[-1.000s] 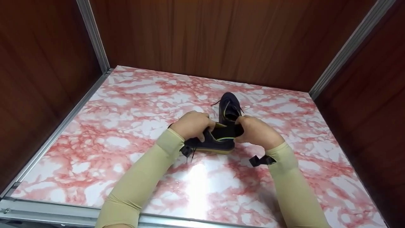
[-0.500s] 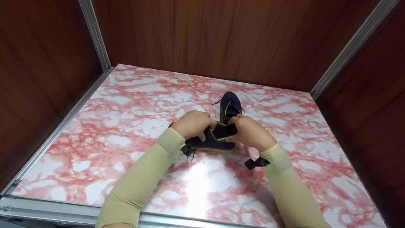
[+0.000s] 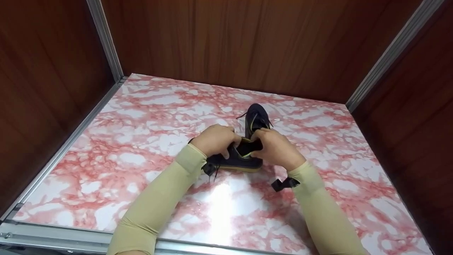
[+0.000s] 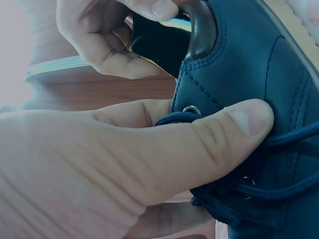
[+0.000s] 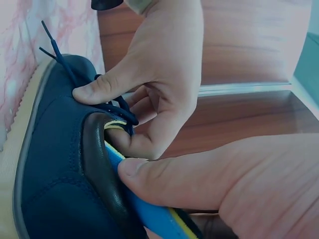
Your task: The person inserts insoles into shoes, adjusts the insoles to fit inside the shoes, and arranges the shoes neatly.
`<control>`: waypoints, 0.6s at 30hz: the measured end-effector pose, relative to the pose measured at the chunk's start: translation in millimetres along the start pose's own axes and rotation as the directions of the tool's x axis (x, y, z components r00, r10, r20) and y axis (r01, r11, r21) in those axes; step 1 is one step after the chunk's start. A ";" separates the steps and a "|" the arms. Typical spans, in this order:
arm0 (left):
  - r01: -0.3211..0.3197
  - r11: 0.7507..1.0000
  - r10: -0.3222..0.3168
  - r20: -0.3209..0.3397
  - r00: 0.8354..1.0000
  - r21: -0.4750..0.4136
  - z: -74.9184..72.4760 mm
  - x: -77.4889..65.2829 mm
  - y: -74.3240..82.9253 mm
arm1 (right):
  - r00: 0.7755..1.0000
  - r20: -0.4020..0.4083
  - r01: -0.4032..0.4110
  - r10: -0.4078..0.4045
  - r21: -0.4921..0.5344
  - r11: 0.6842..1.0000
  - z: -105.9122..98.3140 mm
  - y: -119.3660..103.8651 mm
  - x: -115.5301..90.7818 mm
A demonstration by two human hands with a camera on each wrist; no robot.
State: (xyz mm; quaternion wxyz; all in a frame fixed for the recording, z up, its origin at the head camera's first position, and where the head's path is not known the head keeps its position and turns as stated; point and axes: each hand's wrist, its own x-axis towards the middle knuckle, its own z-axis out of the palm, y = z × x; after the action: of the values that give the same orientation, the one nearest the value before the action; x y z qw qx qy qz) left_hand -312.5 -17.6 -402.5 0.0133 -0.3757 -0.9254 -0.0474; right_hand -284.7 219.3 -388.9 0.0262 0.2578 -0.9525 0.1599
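A dark navy lace-up shoe with a pale sole lies sideways on the table, toe to the left. My left hand grips its upper by the laces, thumb on the outer side and a finger inside the opening. An insole, blue beneath with a yellow edge and black on top, is partly inside that opening. My right hand pinches the insole at the heel end, its thumb against the blue face. How far the insole reaches inside is hidden.
A matching shoe stands just behind, toe away from me, its laces loose. The red-and-white marbled table is walled by brown wood-look panels. A metal rail runs along the front edge.
My right hand has moved left with the insole, which sits further into the shoe. The left hand and both shoes have stayed in place.
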 end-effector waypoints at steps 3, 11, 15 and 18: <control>0.001 1.000 -0.001 0.004 1.000 0.007 -0.1 0.1 0.2 | 1.000 -0.012 0.019 -0.019 0.021 1.000 2.6 1.6 1.1; -0.009 1.000 0.009 0.005 1.000 0.022 0.7 0.9 -0.2 | 1.000 -0.012 0.016 -0.016 0.019 1.000 5.4 0.2 2.2; -0.003 1.000 0.003 0.008 1.000 0.015 0.6 0.8 -0.2 | 1.000 0.011 -0.010 0.010 -0.020 1.000 4.0 -1.0 1.0; -0.005 1.000 0.005 0.009 1.000 0.011 -0.1 0.7 0.2 | 0.999 0.040 -0.025 0.026 -0.019 1.000 1.4 -0.2 -0.2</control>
State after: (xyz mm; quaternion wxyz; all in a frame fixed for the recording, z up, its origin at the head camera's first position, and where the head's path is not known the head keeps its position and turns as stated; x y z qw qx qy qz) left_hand -312.8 -17.0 -402.4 0.0115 -0.3783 -0.9247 -0.0407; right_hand -284.4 218.7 -390.3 0.0075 0.2485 -0.9575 0.1464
